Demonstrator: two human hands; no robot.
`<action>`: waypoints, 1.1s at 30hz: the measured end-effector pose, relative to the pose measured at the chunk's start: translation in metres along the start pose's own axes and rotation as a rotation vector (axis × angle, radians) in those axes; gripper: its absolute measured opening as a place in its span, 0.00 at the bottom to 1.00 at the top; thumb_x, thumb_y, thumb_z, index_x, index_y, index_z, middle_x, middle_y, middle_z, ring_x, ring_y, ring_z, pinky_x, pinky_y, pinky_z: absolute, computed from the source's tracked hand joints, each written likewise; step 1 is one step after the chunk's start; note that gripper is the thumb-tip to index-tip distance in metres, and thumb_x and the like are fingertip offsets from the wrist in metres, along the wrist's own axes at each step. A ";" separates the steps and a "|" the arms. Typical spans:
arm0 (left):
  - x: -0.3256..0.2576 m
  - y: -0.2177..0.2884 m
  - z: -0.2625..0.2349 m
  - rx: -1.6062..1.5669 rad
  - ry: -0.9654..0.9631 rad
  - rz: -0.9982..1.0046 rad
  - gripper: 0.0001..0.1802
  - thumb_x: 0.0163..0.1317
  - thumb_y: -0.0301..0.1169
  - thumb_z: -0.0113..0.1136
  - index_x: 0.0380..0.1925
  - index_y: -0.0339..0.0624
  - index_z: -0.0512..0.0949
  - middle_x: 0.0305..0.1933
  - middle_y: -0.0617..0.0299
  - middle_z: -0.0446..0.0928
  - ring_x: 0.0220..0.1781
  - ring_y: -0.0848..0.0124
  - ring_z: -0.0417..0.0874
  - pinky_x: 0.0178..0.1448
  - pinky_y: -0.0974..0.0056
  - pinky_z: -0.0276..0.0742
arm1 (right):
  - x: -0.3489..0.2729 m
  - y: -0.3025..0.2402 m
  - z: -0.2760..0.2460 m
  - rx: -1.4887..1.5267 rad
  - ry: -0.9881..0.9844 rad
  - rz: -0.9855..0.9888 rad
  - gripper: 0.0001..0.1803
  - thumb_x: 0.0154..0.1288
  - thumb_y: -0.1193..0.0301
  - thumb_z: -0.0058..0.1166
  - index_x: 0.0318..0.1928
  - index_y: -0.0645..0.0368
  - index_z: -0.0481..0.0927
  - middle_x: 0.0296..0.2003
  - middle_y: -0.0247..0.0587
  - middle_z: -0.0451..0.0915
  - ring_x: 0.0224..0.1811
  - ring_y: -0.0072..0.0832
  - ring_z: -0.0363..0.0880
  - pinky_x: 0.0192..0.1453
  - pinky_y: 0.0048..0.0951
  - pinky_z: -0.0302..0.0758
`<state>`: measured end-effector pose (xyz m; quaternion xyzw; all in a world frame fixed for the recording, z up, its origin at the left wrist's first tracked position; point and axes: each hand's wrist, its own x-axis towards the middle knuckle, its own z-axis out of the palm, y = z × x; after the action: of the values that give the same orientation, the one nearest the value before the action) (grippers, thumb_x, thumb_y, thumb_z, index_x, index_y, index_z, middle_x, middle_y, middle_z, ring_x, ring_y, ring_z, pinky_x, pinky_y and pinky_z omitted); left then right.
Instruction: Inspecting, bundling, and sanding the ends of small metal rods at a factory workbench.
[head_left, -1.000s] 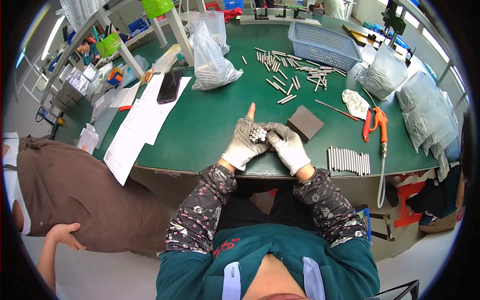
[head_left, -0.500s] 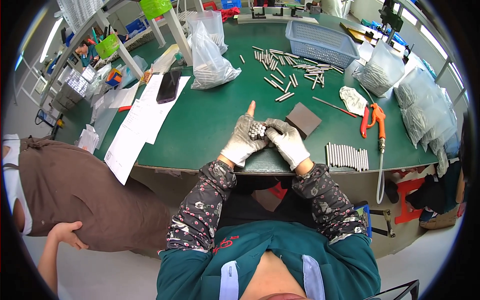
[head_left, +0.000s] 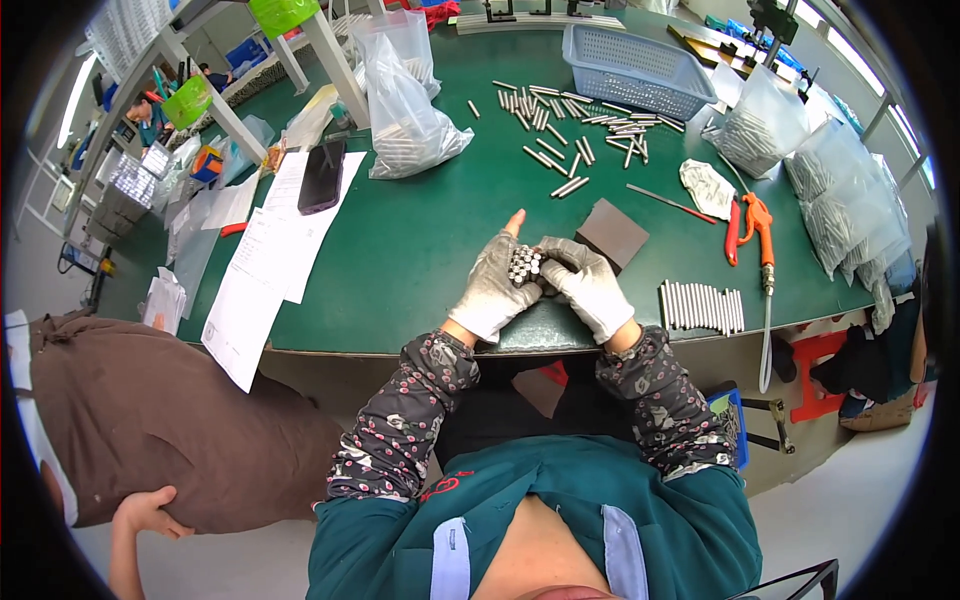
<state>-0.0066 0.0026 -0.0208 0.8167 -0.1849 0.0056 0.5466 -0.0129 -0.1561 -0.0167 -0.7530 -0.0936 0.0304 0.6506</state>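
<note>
Both hands wear grey-white gloves and meet over the near edge of the green table (head_left: 420, 240). My left hand (head_left: 495, 290) cups a bundle of short metal rods (head_left: 524, 264), ends facing up, with its forefinger pointing away. My right hand (head_left: 585, 285) closes around the same bundle from the right. A dark grey flat block (head_left: 612, 234) lies just beyond my right hand. A tidy row of metal rods (head_left: 702, 306) lies on the table to the right.
Loose rods (head_left: 570, 125) are scattered before a blue basket (head_left: 640, 68). Clear bags of rods (head_left: 402, 120) stand left and right. Red-handled pliers (head_left: 752, 225), a white glove (head_left: 708, 187), a phone (head_left: 322, 175) on papers (head_left: 262, 265). A person in brown (head_left: 150, 430) bends at left.
The hands stay together on the rod bundle; only small finger shifts show. The view has tilted slightly.
</note>
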 end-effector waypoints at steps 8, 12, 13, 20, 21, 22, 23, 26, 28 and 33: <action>0.002 -0.001 0.003 -0.095 0.014 0.017 0.47 0.37 0.26 0.64 0.61 0.43 0.54 0.43 0.57 0.74 0.44 0.63 0.75 0.51 0.64 0.69 | -0.003 -0.005 0.004 -0.126 0.036 -0.152 0.17 0.53 0.72 0.55 0.45 0.62 0.76 0.36 0.45 0.79 0.39 0.28 0.78 0.44 0.26 0.72; 0.004 -0.006 0.003 -0.114 0.021 0.014 0.44 0.38 0.26 0.64 0.59 0.43 0.56 0.43 0.57 0.75 0.44 0.66 0.76 0.51 0.65 0.70 | 0.000 0.000 0.005 -0.073 0.026 -0.145 0.17 0.53 0.70 0.57 0.44 0.62 0.76 0.37 0.44 0.79 0.39 0.27 0.78 0.44 0.25 0.72; 0.004 -0.006 0.003 -0.141 0.025 0.022 0.43 0.38 0.26 0.64 0.59 0.43 0.57 0.43 0.57 0.75 0.43 0.67 0.76 0.50 0.66 0.70 | 0.001 0.001 0.006 -0.041 0.026 -0.131 0.17 0.53 0.70 0.57 0.44 0.62 0.76 0.37 0.43 0.79 0.39 0.27 0.78 0.45 0.24 0.72; -0.001 0.005 -0.004 -0.190 0.013 0.017 0.42 0.38 0.21 0.64 0.58 0.45 0.59 0.38 0.65 0.72 0.40 0.76 0.72 0.46 0.72 0.70 | 0.004 0.001 0.007 0.005 -0.034 -0.123 0.19 0.54 0.69 0.58 0.46 0.63 0.75 0.38 0.43 0.79 0.40 0.26 0.77 0.47 0.24 0.72; -0.002 0.005 -0.003 -0.188 0.024 0.020 0.42 0.38 0.21 0.64 0.58 0.45 0.59 0.38 0.65 0.72 0.40 0.76 0.72 0.46 0.72 0.70 | 0.003 0.002 0.007 0.003 -0.043 -0.131 0.19 0.54 0.69 0.58 0.46 0.63 0.75 0.38 0.43 0.79 0.40 0.26 0.77 0.47 0.24 0.72; -0.003 0.004 -0.003 -0.189 0.029 0.020 0.42 0.38 0.21 0.64 0.59 0.45 0.59 0.38 0.66 0.71 0.39 0.77 0.72 0.46 0.73 0.70 | 0.002 0.002 0.008 0.036 -0.037 -0.130 0.19 0.54 0.69 0.58 0.46 0.64 0.75 0.39 0.44 0.79 0.41 0.26 0.77 0.47 0.24 0.72; -0.003 0.005 -0.003 -0.189 0.033 0.020 0.43 0.38 0.20 0.64 0.59 0.45 0.59 0.38 0.66 0.71 0.39 0.77 0.72 0.46 0.73 0.69 | 0.002 0.002 0.008 0.069 -0.031 -0.129 0.19 0.54 0.69 0.57 0.46 0.64 0.75 0.39 0.44 0.79 0.41 0.26 0.77 0.47 0.24 0.72; -0.004 0.005 -0.004 -0.270 0.030 0.012 0.43 0.38 0.20 0.64 0.59 0.45 0.59 0.38 0.67 0.70 0.39 0.77 0.71 0.46 0.73 0.69 | 0.006 0.009 0.006 0.038 -0.050 -0.137 0.19 0.53 0.69 0.57 0.46 0.65 0.75 0.39 0.44 0.79 0.41 0.26 0.77 0.47 0.24 0.72; -0.003 0.004 -0.004 -0.283 0.030 0.005 0.43 0.38 0.20 0.64 0.59 0.45 0.59 0.38 0.67 0.70 0.39 0.77 0.71 0.46 0.73 0.69 | 0.006 0.009 0.006 0.018 -0.051 -0.135 0.19 0.53 0.70 0.57 0.46 0.65 0.75 0.39 0.44 0.79 0.41 0.26 0.77 0.47 0.24 0.72; -0.003 0.007 -0.002 -0.292 0.022 -0.013 0.43 0.37 0.19 0.63 0.59 0.46 0.59 0.37 0.68 0.69 0.38 0.78 0.71 0.46 0.73 0.68 | 0.003 0.005 0.005 0.015 -0.035 -0.129 0.19 0.54 0.70 0.57 0.46 0.65 0.75 0.38 0.45 0.79 0.41 0.27 0.78 0.47 0.24 0.72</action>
<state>-0.0111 0.0034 -0.0144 0.7297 -0.1725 -0.0157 0.6615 -0.0100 -0.1516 -0.0218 -0.7400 -0.1530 0.0023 0.6549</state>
